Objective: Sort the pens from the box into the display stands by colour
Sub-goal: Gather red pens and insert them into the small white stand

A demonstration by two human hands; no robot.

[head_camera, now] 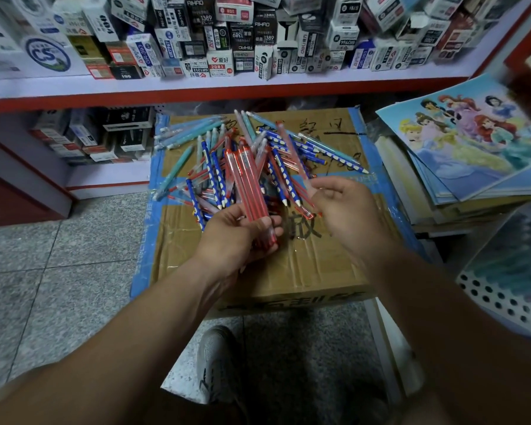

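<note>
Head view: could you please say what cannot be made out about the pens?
- Head view: lower ends of the red translucent pens, covered by fingers of the left hand.
- Head view: lower tip of the pale pink pen, inside the right hand.
- Display stands: outside the frame.

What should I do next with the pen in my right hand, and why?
Probably slide the pen pinched in your right hand into the bundle of red pens gripped by your left hand. It looks red too, and blue, teal and red pens lie mixed in the pile on the cardboard box.
</note>
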